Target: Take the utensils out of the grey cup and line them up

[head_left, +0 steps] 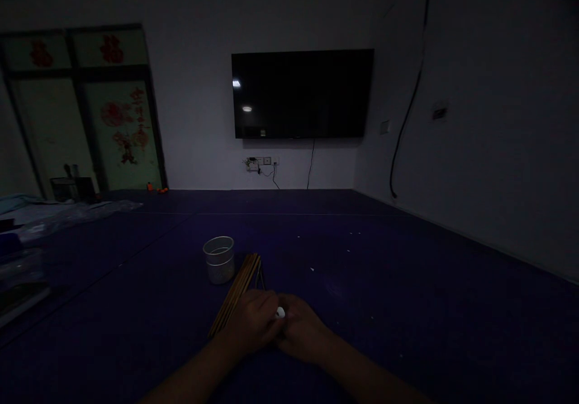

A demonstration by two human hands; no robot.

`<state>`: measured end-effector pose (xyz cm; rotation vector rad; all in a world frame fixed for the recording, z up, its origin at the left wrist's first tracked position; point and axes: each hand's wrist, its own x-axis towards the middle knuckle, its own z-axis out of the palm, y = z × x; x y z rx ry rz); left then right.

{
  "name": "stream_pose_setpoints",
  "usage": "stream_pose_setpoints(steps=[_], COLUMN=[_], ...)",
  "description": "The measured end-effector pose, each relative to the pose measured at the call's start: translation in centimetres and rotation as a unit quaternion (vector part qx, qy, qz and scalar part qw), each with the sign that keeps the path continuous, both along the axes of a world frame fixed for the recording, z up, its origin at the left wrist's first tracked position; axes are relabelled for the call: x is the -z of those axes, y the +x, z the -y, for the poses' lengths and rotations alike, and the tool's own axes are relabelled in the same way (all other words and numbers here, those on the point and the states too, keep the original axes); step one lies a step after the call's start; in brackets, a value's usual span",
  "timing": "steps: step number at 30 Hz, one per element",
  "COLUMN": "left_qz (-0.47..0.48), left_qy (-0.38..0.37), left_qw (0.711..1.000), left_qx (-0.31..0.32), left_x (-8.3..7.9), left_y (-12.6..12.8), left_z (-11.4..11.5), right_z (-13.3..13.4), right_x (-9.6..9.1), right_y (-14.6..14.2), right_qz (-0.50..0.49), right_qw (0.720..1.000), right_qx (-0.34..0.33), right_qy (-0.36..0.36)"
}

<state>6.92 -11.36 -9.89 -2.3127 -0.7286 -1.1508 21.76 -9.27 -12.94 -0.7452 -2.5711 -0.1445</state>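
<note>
While the round cup (220,261) stands just beside the bundle of thin brown sticks (234,294), the left hand (256,319), its grip seemingly closed on a small white piece (280,313), would do best to pinch lightly and steadily. The piece, pale with a dark spot, sits between both hands; whether the curled right hand (303,328) grips it too, I cannot tell.

Hands (257,318) bare; forearms (199,371) bare too, dimly lit.
</note>
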Motion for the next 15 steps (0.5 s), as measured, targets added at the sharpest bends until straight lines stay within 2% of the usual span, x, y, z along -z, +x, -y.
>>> stream_pose_setpoints(steps=[6,10,15], left_qz=[0.020,0.012,0.023], left_qy=[0.012,0.016,0.008], left_qw=[1.000,1.000,1.000], left_qx=[0.010,-0.006,-0.019], left_x=[-0.4,-0.6,-0.8], left_y=[0.0,0.1,0.0], left_z=[0.0,0.1,0.1], right_z=[0.5,0.6,0.5], right_x=[-0.9,-1.3,-1.5], right_y=[-0.2,-0.3,-0.2], right_qz=[0.053,0.102,0.091], right_qw=[0.998,0.995,0.996], right_qx=[0.007,0.012,0.011], right_qy=[0.016,0.011,0.023])
